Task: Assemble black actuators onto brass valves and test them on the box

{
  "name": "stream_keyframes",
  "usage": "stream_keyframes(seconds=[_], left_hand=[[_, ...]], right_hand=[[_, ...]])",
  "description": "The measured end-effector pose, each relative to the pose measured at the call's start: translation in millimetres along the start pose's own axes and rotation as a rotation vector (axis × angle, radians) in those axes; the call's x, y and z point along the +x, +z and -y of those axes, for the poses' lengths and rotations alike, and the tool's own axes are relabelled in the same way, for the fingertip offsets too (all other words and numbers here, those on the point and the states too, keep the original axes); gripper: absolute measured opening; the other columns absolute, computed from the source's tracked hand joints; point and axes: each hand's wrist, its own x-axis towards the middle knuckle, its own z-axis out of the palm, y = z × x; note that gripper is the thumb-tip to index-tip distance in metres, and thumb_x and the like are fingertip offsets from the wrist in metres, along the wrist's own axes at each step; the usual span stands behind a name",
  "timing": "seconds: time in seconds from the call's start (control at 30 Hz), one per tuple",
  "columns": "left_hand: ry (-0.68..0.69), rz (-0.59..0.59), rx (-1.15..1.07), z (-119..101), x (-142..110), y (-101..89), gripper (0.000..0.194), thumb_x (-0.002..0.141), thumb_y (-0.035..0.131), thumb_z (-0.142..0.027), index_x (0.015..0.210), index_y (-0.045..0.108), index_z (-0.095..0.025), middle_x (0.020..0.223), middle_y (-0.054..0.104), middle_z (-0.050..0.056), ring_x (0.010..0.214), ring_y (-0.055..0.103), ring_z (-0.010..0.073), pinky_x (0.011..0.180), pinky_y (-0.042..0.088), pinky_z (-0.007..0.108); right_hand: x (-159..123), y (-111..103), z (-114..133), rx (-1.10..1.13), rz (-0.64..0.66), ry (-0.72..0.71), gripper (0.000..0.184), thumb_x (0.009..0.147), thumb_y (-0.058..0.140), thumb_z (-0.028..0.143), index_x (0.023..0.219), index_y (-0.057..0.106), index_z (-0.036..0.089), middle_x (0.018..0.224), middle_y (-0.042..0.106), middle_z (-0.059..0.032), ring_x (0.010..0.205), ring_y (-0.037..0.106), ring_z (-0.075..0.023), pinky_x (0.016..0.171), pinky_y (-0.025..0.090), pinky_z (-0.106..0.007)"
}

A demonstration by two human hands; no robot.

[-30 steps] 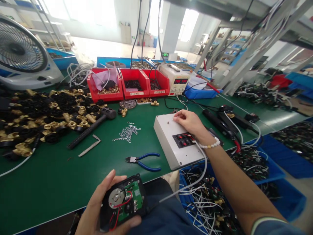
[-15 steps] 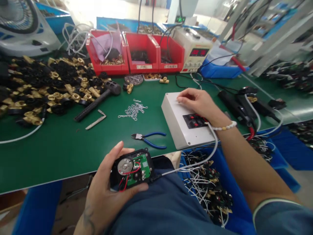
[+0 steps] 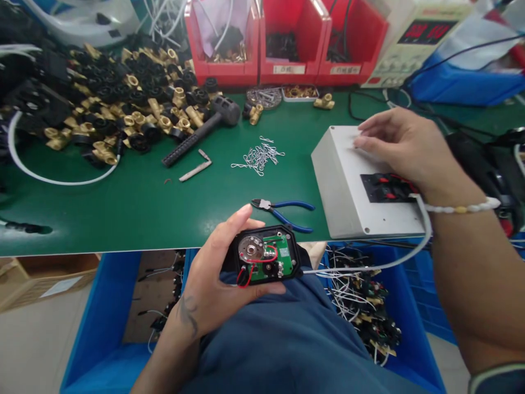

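Observation:
My left hand [image 3: 217,279] is wrapped round an open black housing [image 3: 266,256] above my lap, its green circuit board, round metal disc and red wires facing up. A white cable [image 3: 369,266] runs from the housing to the red and black terminal block [image 3: 385,187] on a grey-white box [image 3: 353,186] at the table's edge. My right hand [image 3: 400,145] lies on top of that box with the fingers stretched out flat, a bead bracelet on the wrist.
Blue-handled cutters [image 3: 285,212] lie just beyond the housing, with a pile of wire clips [image 3: 258,157], a black mallet [image 3: 203,131] and a heap of brass and black fittings [image 3: 118,104] further left. Red bins [image 3: 287,44] and a power supply [image 3: 414,41] line the back. Blue crates [image 3: 369,306] of wired parts stand below.
The view has tilted down and moved closer. Both hands keep their places: the left still grips the housing, the right still rests on the box.

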Motion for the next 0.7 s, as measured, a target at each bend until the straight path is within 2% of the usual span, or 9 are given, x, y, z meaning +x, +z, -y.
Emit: stream_keyframes(seconds=[0.17, 0.27, 0.43, 0.7], left_hand=[[-0.024, 0.015, 0.004, -0.5, -0.7, -1.5, 0.103, 0.068, 0.092, -0.044, 0.155, 0.036, -0.039, 0.131, 0.067, 0.003, 0.118, 0.067, 0.0242, 0.103, 0.056, 0.037], [-0.029, 0.018, 0.008, -0.9, -0.2, -1.5, 0.103, 0.069, 0.091, -0.045, 0.156, 0.035, -0.039, 0.131, 0.067, 0.004, 0.118, 0.067, 0.0259, 0.103, 0.057, 0.04], [-0.04, 0.025, 0.004, -0.6, 0.2, -0.9, 0.101, 0.071, 0.089, -0.045, 0.156, 0.034, -0.04, 0.132, 0.066, 0.004, 0.118, 0.067, 0.0263, 0.105, 0.056, 0.042], [-0.031, 0.001, -0.006, -1.0, -0.2, -0.9, 0.103, 0.068, 0.092, -0.044, 0.155, 0.036, -0.039, 0.131, 0.068, 0.004, 0.117, 0.067, 0.026, 0.103, 0.058, 0.041]], right_hand=[[7.1, 4.2, 6.3, 0.001, -0.026, 0.081, 0.02, 0.078, 0.077, 0.006, 0.096, 0.07, 0.007, 0.074, 0.069, 0.0008, 0.062, 0.056, -0.0007, 0.061, 0.042, -0.019], [4.6, 6.6, 12.4, -0.014, -0.056, 0.108, 0.013, 0.078, 0.077, 0.005, 0.089, 0.071, 0.007, 0.074, 0.069, 0.0013, 0.06, 0.055, 0.0005, 0.059, 0.04, -0.018], [-2.6, 4.6, 15.6, -0.209, -0.079, 0.075, 0.012, 0.078, 0.081, 0.011, 0.086, 0.073, 0.006, 0.075, 0.066, 0.001, 0.06, 0.045, 0.0006, 0.059, 0.035, -0.023], [-2.4, 3.5, 21.9, -0.402, -0.071, 0.12, 0.014, 0.082, 0.08, 0.015, 0.091, 0.075, 0.006, 0.08, 0.067, -0.0021, 0.061, 0.041, -0.0007, 0.061, 0.031, -0.025]])
